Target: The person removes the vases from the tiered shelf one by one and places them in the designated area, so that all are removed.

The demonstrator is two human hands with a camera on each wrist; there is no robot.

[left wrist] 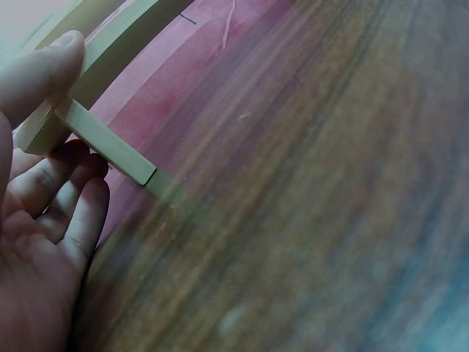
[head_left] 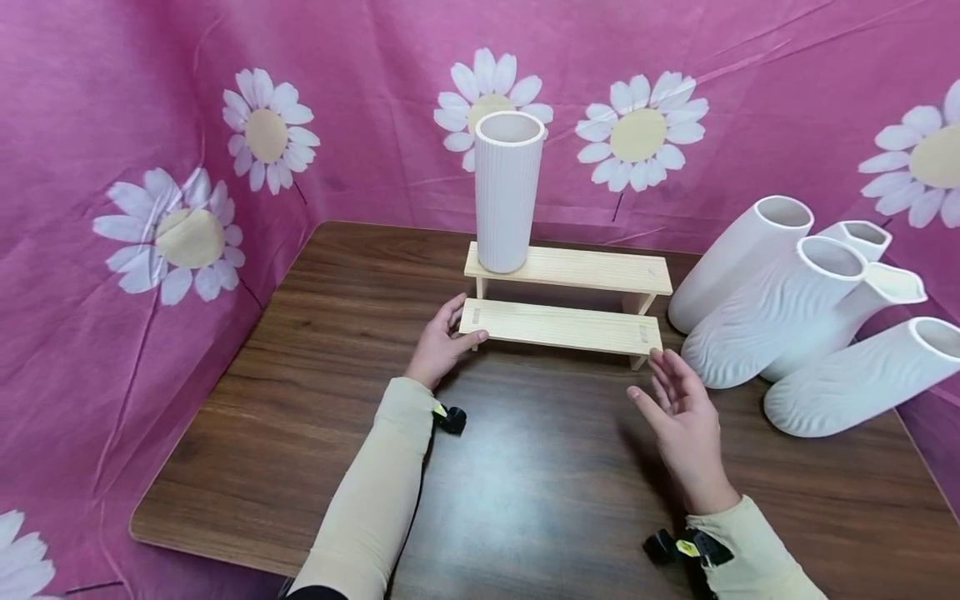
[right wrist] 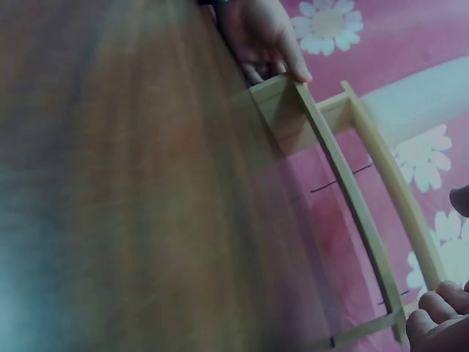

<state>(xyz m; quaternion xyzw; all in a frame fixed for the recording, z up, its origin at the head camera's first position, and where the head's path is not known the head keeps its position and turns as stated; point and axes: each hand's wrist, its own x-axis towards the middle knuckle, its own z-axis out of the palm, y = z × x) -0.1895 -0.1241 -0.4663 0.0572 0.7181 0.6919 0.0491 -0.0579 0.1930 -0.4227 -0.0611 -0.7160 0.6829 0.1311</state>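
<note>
A two-step stand of pale wood (head_left: 562, 327) stands on the table. My left hand (head_left: 441, 343) grips the left end of its lower step, thumb over the top face. In the left wrist view, that thumb (left wrist: 51, 70) lies on the board and the other fingers curl beneath, beside a short leg (left wrist: 110, 145). My right hand (head_left: 688, 429) is at the lower step's right end, fingers loosely spread and fingertips right at the corner. On the upper step, toward the left, a tall white ribbed vase (head_left: 507, 200) stands upright.
Several white vases crowd the table's right side, including a wavy-textured one (head_left: 765, 321) and another (head_left: 855, 387) nearest the front, close to my right hand. The dark wood table (head_left: 300, 400) ends at the left edge. A pink cloth (head_left: 360, 108) with daisies hangs behind.
</note>
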